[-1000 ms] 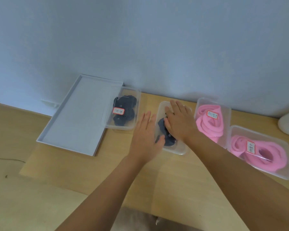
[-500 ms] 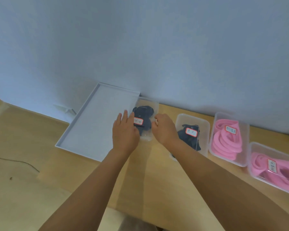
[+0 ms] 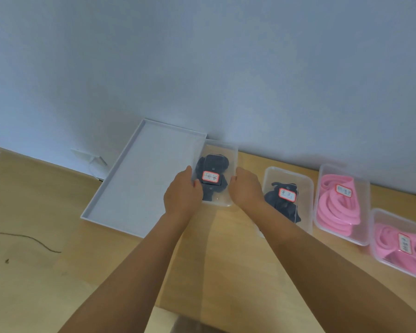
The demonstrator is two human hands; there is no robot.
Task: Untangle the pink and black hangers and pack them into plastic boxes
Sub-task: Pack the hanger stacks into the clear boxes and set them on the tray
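Beside tray (image 3: 139, 188) | both hands now clasp black-hanger box (image 3: 220, 150) sides

Bench (image 3: 226, 272) front: open wood. Back edge: white tray (image 3: 142, 183) at left, four lidded boxes (image 3: 289, 179) rightward, narrow gaps between; wall behind.

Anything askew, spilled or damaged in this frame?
Only one thing stands out: the leftmost black box, held between the left hand and right hand, overlaps the right edge of the white tray instead of lying flat on the table. Nothing looks spilled or damaged.
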